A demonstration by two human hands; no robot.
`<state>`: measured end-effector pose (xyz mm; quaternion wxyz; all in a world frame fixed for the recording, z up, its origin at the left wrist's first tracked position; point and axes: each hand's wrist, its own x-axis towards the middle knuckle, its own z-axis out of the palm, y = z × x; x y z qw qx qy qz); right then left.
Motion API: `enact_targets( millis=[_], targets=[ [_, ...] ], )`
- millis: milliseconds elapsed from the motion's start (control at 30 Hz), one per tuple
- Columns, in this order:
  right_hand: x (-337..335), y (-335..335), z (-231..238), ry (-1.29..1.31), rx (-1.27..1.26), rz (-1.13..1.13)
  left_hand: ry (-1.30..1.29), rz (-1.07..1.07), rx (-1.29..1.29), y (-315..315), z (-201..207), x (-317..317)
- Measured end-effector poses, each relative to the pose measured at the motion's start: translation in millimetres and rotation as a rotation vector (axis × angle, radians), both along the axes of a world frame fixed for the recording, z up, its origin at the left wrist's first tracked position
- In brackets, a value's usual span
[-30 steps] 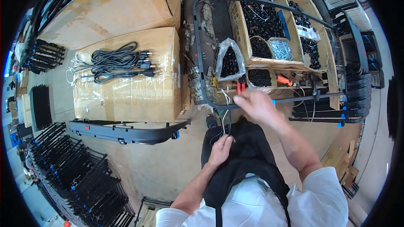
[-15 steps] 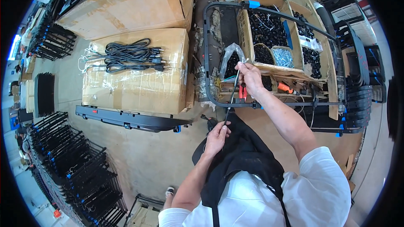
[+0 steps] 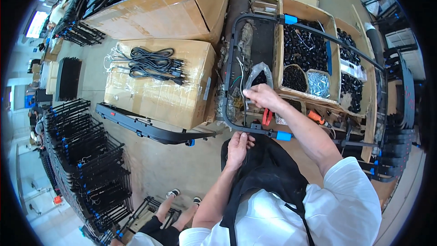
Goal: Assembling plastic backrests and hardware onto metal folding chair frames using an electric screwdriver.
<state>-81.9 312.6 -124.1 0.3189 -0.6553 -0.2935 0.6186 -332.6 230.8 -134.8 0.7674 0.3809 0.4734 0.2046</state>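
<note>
The cord's white and green wire ends [image 3: 241, 73] rise inside the near left corner of the black frame [image 3: 231, 59] before you. Your right hand [image 3: 264, 98] pinches the cord just below those ends. Your left hand [image 3: 239, 148] is curled around the cord lower down, on your side of the frame's near bar. A tool with red handles [image 3: 267, 117] sits just below your right wrist. Beyond your right hand stands a clear plastic bag [image 3: 265, 69] of black parts, beside a wooden box [image 3: 334, 102] with compartments of black parts and silver screws [image 3: 318, 84]. An orange tool [image 3: 316, 117] lies on the near side of that box. To your left, coiled black cords [image 3: 152, 64] rest on a cardboard box [image 3: 157, 105].
</note>
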Motion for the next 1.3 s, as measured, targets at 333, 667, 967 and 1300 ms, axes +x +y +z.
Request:
enact_targets(
  millis=[333, 667, 967, 1300],
  targets=[
    [-10, 14, 5, -0.195, 0.214, 0.133, 0.085, 0.142, -0.015, -11, -3, 7],
    [67, 32, -12, -1.094, 0.479, 0.569, 0.123, 0.235, -0.053, -9, 1, 10],
    [45, 30, -104, -1.499, 0.664, 0.928, 0.048, 0.175, -0.142, 1, 4, 4],
    [43, 39, -59, -1.220, 0.424, 0.848, 0.011, 0.050, -0.166, 12, -1, -7]
  ],
)
